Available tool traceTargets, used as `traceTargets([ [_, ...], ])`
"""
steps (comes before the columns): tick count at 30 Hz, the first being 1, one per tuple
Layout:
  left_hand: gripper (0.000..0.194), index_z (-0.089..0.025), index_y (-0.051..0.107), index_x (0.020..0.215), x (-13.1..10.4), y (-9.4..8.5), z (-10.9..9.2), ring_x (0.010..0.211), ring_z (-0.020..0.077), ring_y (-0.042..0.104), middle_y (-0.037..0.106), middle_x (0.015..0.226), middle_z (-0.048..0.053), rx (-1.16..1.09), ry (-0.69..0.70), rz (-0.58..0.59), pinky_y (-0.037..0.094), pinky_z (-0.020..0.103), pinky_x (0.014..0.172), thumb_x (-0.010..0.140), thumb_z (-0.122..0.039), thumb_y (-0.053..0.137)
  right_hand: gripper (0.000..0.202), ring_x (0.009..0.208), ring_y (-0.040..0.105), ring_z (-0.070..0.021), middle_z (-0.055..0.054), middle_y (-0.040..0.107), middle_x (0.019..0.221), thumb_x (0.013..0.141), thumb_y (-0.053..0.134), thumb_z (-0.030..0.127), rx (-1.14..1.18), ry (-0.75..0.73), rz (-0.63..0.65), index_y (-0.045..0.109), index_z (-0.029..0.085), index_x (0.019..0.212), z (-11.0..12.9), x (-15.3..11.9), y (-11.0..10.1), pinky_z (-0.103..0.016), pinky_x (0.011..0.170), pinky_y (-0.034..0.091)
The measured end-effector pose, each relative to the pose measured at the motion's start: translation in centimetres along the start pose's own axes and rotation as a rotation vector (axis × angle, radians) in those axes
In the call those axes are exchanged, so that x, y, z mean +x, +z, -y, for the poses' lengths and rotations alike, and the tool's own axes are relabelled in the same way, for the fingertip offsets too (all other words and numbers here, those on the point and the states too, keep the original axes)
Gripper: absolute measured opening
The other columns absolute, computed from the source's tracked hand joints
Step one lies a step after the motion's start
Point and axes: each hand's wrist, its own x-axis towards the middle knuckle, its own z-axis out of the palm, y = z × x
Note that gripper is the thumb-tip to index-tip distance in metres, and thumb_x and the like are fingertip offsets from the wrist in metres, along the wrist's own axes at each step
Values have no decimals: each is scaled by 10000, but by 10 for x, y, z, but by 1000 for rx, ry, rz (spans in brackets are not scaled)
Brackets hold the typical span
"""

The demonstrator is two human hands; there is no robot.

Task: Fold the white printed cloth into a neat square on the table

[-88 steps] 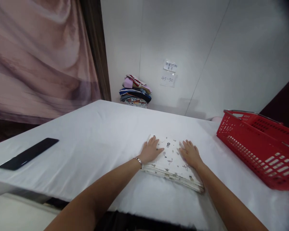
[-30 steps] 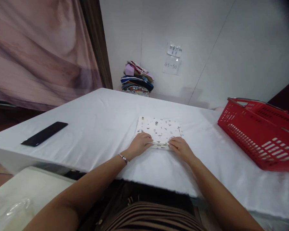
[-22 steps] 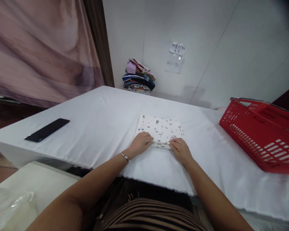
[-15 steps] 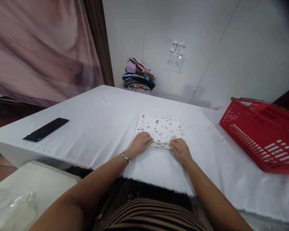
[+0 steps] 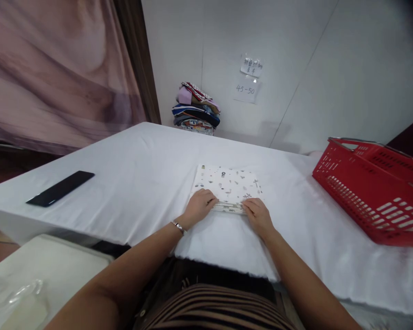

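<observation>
A white cloth [image 5: 229,182] with small printed figures lies folded in layers on the white-covered table [image 5: 151,183], in front of me. My left hand [image 5: 200,205], with a bracelet at the wrist, pinches the near left corner of the folded cloth. At the near right corner my right hand [image 5: 259,214] grips the same edge between thumb and fingers. Several stacked layers show along the near edge between the hands. The fingertips under the cloth are partly hidden.
A red plastic basket [image 5: 368,192] stands on the right side of the table. To the left lies a black phone-like slab [image 5: 61,188]. Behind the far edge rises a pile of folded clothes [image 5: 196,110]. A white surface with clear plastic [image 5: 24,298] sits low at left.
Both hands keep their hold on the cloth's near edge with hardly any movement. The whole view has shifted slightly.
</observation>
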Motion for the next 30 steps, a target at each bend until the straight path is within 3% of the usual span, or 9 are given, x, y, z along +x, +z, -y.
traceTargets([
  [4,249,-196,617,754,1,3,0,783,161,524,616,787,17,34,-23,-23,401,322,755,904,-304,450,222,898,566,-215,-59,654,940,917,444,262,-23,16,1,653,229,983,1,0,1,-392,791,481],
  [12,235,-194,604,853,-3,10,5,794,169,524,608,815,33,139,68,-61,412,338,760,925,-284,398,236,895,581,-211,-66,657,952,916,402,229,-45,-24,-29,608,217,1029,-6,-2,3,-388,807,484],
  [17,181,-191,573,895,-5,11,5,839,172,532,603,905,48,178,101,-121,435,325,748,893,-158,395,255,1012,562,-218,-79,617,1086,880,388,144,-72,-77,-26,614,220,968,-6,-3,3,-391,855,476],
  [22,256,-200,590,883,-8,12,7,943,185,545,578,1081,59,227,134,-114,450,331,775,802,-34,413,270,1021,556,-224,-85,586,1157,856,395,109,-106,-105,9,635,216,920,-2,-2,1,-403,843,476],
  [30,214,-205,626,962,-9,10,5,950,197,539,575,1070,68,220,155,-63,438,352,812,861,-164,442,213,1041,553,-226,-97,598,1136,881,454,182,-103,-92,-1,610,207,1023,-2,-2,3,-412,881,469],
])
